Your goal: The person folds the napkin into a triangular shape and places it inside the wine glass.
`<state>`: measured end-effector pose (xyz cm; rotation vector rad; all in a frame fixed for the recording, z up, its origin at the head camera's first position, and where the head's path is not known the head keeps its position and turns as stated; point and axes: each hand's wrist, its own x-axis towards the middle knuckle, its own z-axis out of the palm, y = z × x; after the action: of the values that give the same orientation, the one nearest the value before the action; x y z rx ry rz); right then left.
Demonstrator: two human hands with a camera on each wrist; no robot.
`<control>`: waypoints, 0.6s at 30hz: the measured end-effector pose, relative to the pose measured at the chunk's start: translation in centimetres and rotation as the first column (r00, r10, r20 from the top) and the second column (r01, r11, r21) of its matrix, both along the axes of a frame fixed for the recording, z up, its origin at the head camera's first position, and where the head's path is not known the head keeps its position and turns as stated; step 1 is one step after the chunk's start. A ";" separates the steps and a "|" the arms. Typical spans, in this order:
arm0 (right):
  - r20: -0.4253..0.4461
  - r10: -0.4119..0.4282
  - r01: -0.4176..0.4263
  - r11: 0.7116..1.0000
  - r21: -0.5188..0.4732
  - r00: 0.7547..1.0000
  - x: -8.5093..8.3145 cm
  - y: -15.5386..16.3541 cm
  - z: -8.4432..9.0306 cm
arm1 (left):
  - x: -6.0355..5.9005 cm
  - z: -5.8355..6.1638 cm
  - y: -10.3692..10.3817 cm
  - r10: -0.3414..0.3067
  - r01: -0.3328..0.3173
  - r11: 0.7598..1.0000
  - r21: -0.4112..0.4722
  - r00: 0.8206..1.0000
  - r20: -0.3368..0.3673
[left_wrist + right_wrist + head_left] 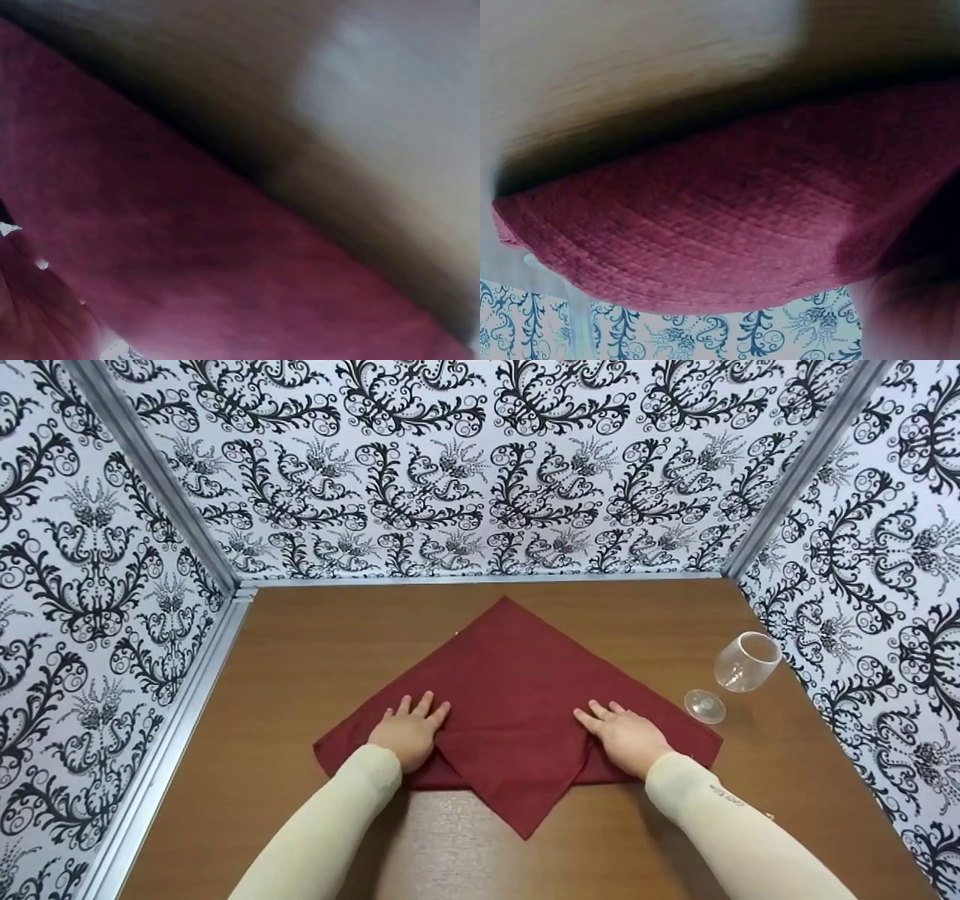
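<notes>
Hands [409,729] [626,735] flat on napkin [517,682], glass [739,667] nearby

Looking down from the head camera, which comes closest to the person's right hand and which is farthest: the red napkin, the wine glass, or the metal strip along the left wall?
1. Red napkin: under the right hand.
2. Wine glass: lying on its side, off to the right.
3. Metal strip: far left edge of the table.

Both arms are covered to the wrists by close-fitting cream sleeves [330,825]; small dark lettering (too small to be read) is printed on the right sleeve [726,795].
</notes>
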<state>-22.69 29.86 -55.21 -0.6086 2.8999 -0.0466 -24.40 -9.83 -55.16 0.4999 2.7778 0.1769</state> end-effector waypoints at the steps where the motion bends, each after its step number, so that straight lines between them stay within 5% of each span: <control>1: -0.003 -0.004 0.004 1.000 -0.009 1.000 -0.2 0.0 0.0 | -0.2 0.1 0.1 0.002 -0.002 1.000 0.004 1.000 0.004; 10: -0.002 -0.057 0.057 0.996 -0.062 0.998 -2.7 -0.3 -0.5 | -2.6 -0.3 0.1 0.032 -0.032 0.999 -0.011 0.999 -0.010; 18: 0.034 -0.074 0.074 0.997 -0.016 0.997 -3.0 0.0 -1.1 | -2.4 -0.5 -0.1 0.036 -0.034 0.999 -0.039 0.998 0.048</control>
<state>-25.65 29.82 -56.33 -0.4983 2.8912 -0.0903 -26.83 -9.97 -55.62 0.4318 2.7386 0.1413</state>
